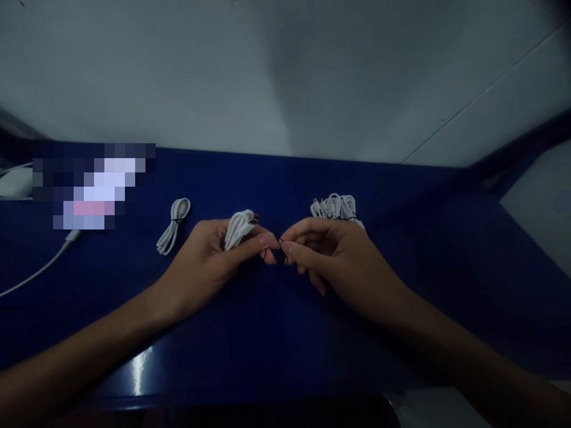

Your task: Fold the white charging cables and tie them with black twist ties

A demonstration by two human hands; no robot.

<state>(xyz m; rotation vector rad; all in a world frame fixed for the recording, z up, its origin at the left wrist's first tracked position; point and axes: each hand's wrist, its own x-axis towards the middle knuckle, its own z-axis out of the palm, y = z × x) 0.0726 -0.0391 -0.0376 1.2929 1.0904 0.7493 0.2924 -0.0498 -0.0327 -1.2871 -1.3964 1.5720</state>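
Note:
My left hand [218,246] is closed around a coiled white cable [239,229] with a reddish-brown connector end. Its thumb and forefinger also pinch together near a thin black twist tie [281,241]. Fingertip to fingertip with it, my right hand [330,246] is closed in a pinch on the black tie. Just behind the right hand lie several bundled white cables [336,207], partly hidden by its fingers. To the left of my left hand rests another coiled white cable [173,226], bound with a black tie.
Everything rests on a glossy blue table [276,333]. A pixelated bright device [104,187] lies at the back left with a white cord [44,270] plugged into it. A white object [16,182] sits at the far left. Behind the table rises a pale wall [200,77].

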